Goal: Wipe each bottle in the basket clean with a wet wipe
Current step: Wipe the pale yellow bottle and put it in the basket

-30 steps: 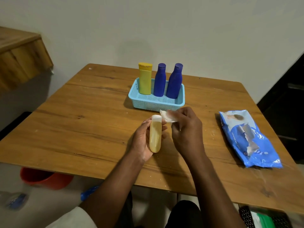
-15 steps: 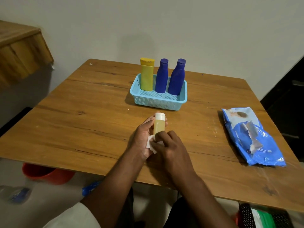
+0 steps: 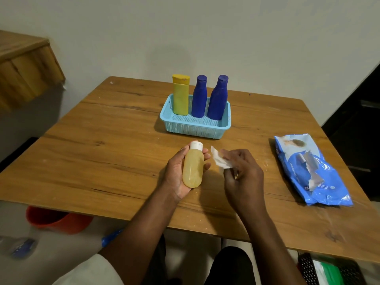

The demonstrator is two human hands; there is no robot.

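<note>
A: What's in the light blue basket (image 3: 195,128)?

B: From your head camera: a yellow bottle (image 3: 180,95) and two dark blue bottles (image 3: 208,97), upright along its far side.

A: And your hands?

B: Your left hand (image 3: 181,171) cradles the amber bottle (image 3: 193,165); your right hand (image 3: 242,173) pinches the wet wipe (image 3: 219,161) just beside it, apart.

A: Around you?

B: A wooden table (image 3: 102,157), a blue wipe pack (image 3: 310,169) at your right, a plain wall (image 3: 205,33).

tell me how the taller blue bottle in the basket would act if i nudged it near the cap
The taller blue bottle looks tall and narrow, so it would probably tip. The low basket wall only braces its base. Its round body would likely roll if it fell out.
</note>
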